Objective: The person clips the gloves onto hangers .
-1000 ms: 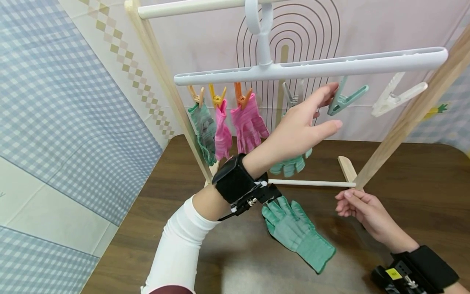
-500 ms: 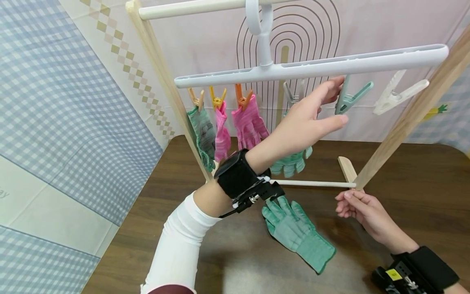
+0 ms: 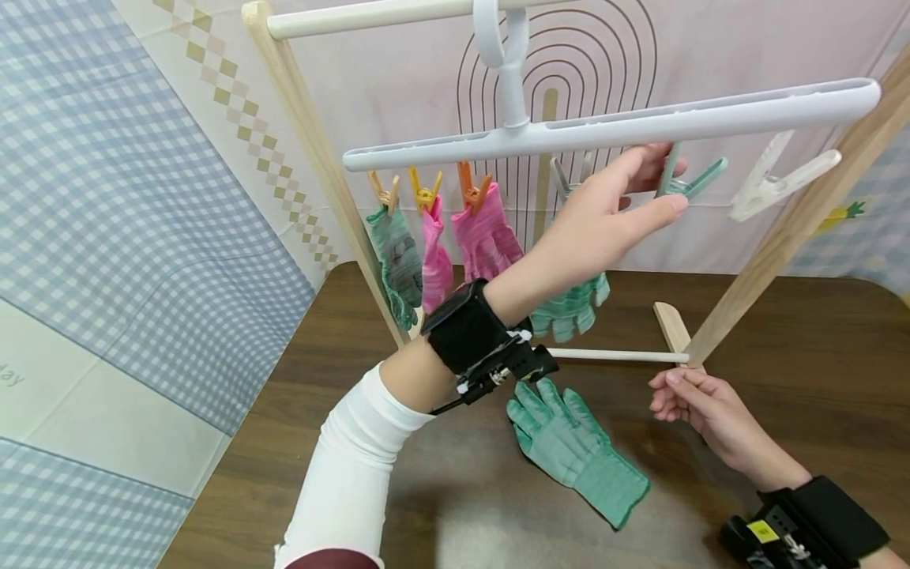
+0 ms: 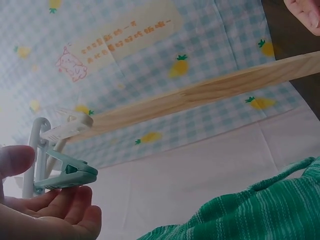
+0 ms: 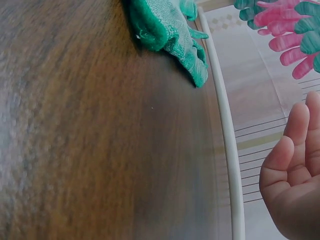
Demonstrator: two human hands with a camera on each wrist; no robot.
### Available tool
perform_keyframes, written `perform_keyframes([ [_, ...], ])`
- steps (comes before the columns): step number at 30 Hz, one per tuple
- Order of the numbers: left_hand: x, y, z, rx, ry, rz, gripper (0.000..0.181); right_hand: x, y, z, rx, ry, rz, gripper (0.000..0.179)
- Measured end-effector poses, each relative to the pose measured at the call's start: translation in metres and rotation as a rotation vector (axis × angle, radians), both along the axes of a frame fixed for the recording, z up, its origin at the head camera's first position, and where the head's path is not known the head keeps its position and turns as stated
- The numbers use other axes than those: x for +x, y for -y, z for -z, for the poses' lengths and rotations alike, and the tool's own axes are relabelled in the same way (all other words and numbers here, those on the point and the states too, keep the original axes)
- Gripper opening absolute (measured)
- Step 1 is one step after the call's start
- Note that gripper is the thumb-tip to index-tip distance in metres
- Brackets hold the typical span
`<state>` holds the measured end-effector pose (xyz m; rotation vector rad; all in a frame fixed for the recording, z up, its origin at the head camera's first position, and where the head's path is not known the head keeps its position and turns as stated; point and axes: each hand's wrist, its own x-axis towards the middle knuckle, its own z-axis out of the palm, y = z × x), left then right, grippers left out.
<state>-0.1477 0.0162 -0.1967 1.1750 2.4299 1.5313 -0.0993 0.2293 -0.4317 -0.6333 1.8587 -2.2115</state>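
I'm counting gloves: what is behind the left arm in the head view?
A hanging green glove shows below it; a pink glove and gray clip show above. The green glove's upper part and the pink one's lower end are covered.

Glare on tbl (image 3: 490, 525), wrist cams dim

The left arm (image 3: 380, 442) stretches forward, the left hand (image 3: 614, 209) raised, thumb (image 3: 657, 215) apart from its fingers; the right hand (image 3: 704, 403) is lower, fingers loosely curled.
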Motion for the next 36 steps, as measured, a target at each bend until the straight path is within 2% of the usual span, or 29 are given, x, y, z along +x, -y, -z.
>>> perform_keyframes([
  [5,-0.004,-0.001,0.002,0.052,0.03,-0.006,0.043,0.0,0.0,0.001,0.0,-0.001,0.002,0.034],
  [11,-0.006,0.0,0.004,0.072,0.01,-0.011,0.04,0.001,0.0,0.002,0.004,0.002,0.005,0.033],
  [20,-0.007,0.0,0.004,0.012,-0.049,-0.051,0.038,0.003,0.0,0.002,0.02,0.021,0.023,0.032],
  [30,-0.007,0.006,0.007,-0.088,-0.16,-0.115,0.033,0.005,0.001,0.002,0.04,0.012,0.031,0.031],
  [36,-0.011,0.011,0.011,-0.115,-0.171,-0.142,0.031,0.005,0.002,0.001,0.071,0.008,0.036,0.03],
])
